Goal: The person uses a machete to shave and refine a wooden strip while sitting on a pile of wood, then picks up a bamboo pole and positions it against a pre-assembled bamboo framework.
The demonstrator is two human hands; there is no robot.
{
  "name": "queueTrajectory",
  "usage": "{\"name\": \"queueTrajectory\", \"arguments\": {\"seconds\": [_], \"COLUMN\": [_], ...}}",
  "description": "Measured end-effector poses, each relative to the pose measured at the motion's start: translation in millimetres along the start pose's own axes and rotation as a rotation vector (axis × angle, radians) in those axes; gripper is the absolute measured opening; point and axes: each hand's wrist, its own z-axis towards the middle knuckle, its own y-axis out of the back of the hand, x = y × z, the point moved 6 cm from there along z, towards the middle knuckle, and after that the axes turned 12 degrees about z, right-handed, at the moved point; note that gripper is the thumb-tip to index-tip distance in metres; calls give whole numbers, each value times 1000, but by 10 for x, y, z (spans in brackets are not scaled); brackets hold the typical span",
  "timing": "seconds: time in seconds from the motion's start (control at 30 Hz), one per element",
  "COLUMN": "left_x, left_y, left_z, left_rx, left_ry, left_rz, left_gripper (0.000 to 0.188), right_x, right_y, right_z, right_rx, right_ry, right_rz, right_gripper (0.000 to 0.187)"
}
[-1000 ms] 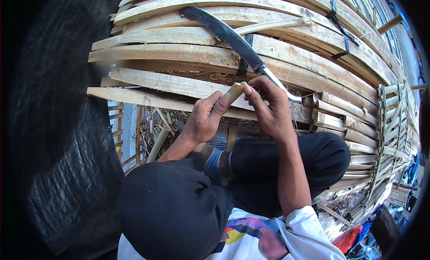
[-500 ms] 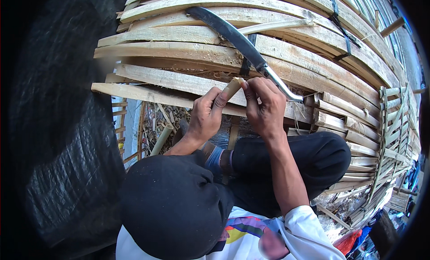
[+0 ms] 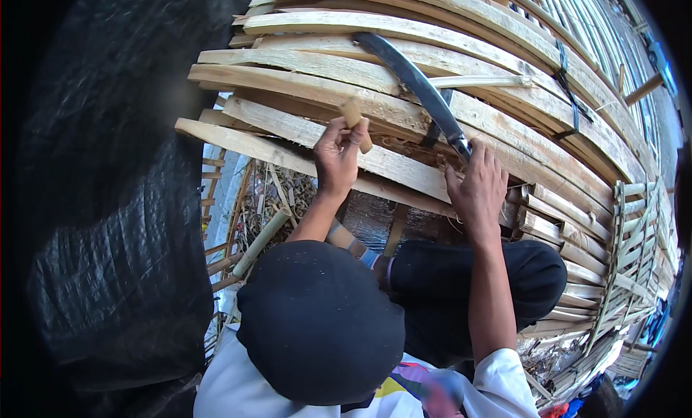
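Note:
Pinched upright in the fingers of my left hand (image 3: pixel 337 158) is a short tan piece of bamboo (image 3: pixel 352 114), slightly blurred by motion. To its right, my right hand (image 3: pixel 477 184) lies over the handle of a machete, thumb on one side and fingers on the other. Most of the handle is hidden under that hand. The long, curved dark blade (image 3: pixel 414 79) rests on pale split wooden slats (image 3: pixel 288 86), its tip toward the upper left.
A black plastic sheet (image 3: pixel 115 274) hangs on the left. Dark ties (image 3: pixel 566 86) bind the slats at the upper right. Bamboo lengths (image 3: pixel 562 209) and a woven lattice (image 3: pixel 634 223) stand at the right. Rounded black fabric (image 3: pixel 321 321) hides part of my left forearm.
My right hand has left the bamboo piece and moved right onto the machete's handle. My left hand keeps the piece, now turned more upright. The whole view has shifted.

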Motion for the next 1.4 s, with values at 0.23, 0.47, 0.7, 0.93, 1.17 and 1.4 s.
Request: {"name": "queueTrajectory", "arguments": {"seconds": [0.23,0.47,0.7,0.93,1.17,1.4], "left_x": [-58,-192,-172,-286,-272,-250], "left_y": [12,91,105,104,79,85], "left_z": [-88,-97,-150,-160,-166,-191], "left_rx": [7,-28,5,8,23,18], "left_ry": [-205,-333,-361,-419,-439,-466], "left_rz": [400,488,517,618,655,658], "left_gripper": [15,18,19,20,19,19], "right_x": [78,519,587,679,633,652], "right_y": [-108,12,31,134,86,-36], "right_z": [-85,-400,-522,-499,-464,-507], "right_rx": [182,358,438,462,431,480], "right_ry": [-26,-174,-181,-254,-259,-231], "right_rz": [348,1040,971,1196,1107,1020], "right_gripper": [34,32,23,17,18,19]}}
